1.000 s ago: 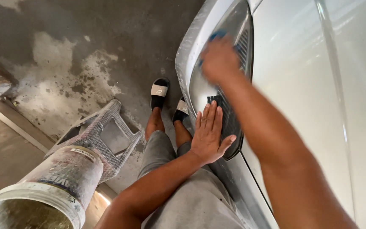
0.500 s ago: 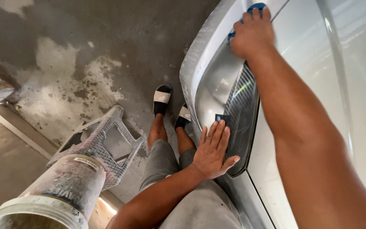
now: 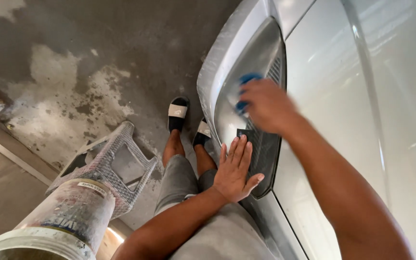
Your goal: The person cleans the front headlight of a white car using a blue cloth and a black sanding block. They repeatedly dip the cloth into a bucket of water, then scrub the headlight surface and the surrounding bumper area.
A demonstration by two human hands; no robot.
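Item: my right hand (image 3: 266,106), fingers closed round a blue pad (image 3: 244,91), on the car's lamp recess (image 3: 237,103), upper end. Left hand (image 3: 236,168) flat, empty, bracing the dark grille (image 3: 266,149). Recess looks dull; rubbing seems unfinished.

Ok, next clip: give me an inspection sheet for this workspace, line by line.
Surface: silver car body panel, dull and hazy around the headlight.
Job's things: blue pad, pressed on the headlight under the right hand.
Clutter: grey plastic stool tipped on the floor; paint-stained bucket in the near corner.
Grippers: left hand flat and open against the dark grille; right hand closed on the pad, blurred.
Cables: nothing seen.
Surroundings: stained concrete floor; person's feet in black-and-white sandals.
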